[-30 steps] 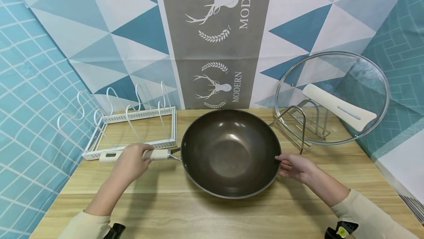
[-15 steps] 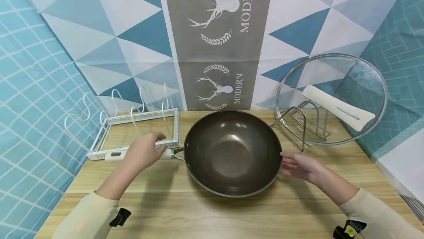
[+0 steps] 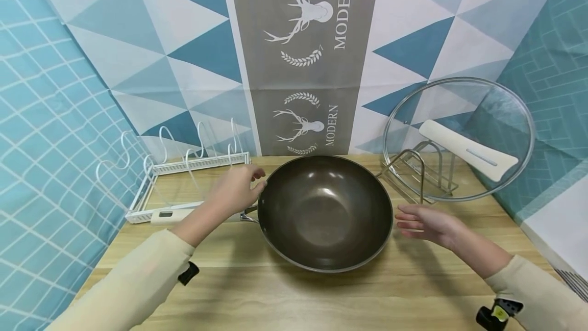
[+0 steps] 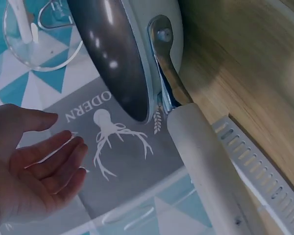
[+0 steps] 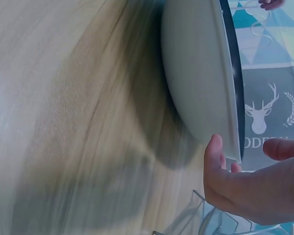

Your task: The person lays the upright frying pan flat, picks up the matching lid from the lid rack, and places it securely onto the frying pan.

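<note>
A dark wok [image 3: 325,219] with a pale outside stands on the wooden table, its cream handle [image 4: 206,161] pointing left. My left hand [image 3: 240,188] is off the handle, held above it near the wok's left rim. In the left wrist view its fingers are loosely bent with nothing between them. Beside the wok's right rim, my right hand [image 3: 427,225] has its fingers relaxed and holds nothing. The right wrist view shows its fingertips [image 5: 215,142] close to the wok's pale outer wall.
A white wire rack [image 3: 138,213] stands behind the handle at the left. At the back right, a glass lid [image 3: 498,117] with a cream grip [image 3: 468,150] leans upright in a metal wire stand [image 3: 421,178]. A patterned wall backs the table [image 3: 331,300].
My left hand has let go of the wok handle and moved up and right toward the rim. My right hand has drawn slightly away from the right rim. The wok stays on the table.
</note>
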Tool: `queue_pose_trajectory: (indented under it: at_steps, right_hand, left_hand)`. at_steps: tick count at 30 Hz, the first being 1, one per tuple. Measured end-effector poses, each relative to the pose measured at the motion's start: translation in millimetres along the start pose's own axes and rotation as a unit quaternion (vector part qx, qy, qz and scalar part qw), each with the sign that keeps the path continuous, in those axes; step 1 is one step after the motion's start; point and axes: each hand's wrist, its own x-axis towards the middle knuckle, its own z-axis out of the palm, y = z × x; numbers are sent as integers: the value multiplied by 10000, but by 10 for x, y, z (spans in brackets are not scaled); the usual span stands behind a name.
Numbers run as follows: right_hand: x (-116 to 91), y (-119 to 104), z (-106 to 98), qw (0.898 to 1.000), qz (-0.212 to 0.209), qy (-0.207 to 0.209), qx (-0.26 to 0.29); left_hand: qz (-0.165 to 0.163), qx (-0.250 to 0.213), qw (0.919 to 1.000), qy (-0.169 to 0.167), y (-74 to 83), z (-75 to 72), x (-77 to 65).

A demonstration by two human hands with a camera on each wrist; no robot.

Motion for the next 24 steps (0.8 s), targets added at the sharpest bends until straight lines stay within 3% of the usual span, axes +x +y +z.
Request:
queue_pose_trajectory:
  at_steps: [5, 10, 24]
  right_hand:
    - [-23, -92, -54, 9996, -21, 5, -274]
    - [-57, -174, -112, 9982, -97, 189, -552]
    - [-109, -412, -304, 9918, -466, 559, -1048]
  left_hand:
    - [72, -280, 9996, -62, 81, 18, 163]
    - [422, -568, 9975, 91, 184, 50, 331]
    - [1056, -806, 9905, 346, 513, 98, 746]
